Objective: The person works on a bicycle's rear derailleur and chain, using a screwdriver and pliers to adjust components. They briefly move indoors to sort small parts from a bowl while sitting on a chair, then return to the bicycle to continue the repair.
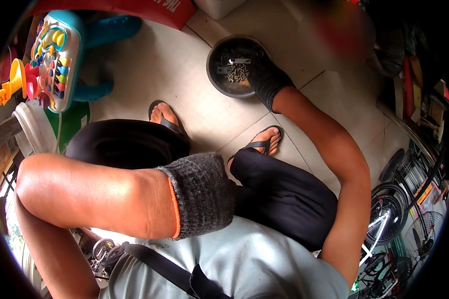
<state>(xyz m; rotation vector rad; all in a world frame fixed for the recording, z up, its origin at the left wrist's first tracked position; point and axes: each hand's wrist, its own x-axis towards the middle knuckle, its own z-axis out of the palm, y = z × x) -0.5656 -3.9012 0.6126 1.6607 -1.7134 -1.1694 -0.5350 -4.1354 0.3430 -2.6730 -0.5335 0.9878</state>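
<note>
A round dark bowl (212, 74) stands on the floor ahead of me. Inside it lie several small metal screws (238, 74) and a light flat metal piece (240, 61). My right hand (268, 79), in a dark knit glove, reaches over the bowl's right side, close to the screws. Its fingers merge with the dark inside of the bowl, so their grip is hidden. Bent across my front at lap height is my left hand (207, 192), in a grey knit glove with an orange-edged cuff. The glove's cuff hides its fingers and anything they hold.
Pale floor tiles (129, 65) surround my sandalled feet. To the left stands a colourful toy activity table (77, 55) with teal legs. A red bag-like thing (159, 12) lies at the top. Shelves with clutter (424, 94) and a small wheel (386, 214) line the right side.
</note>
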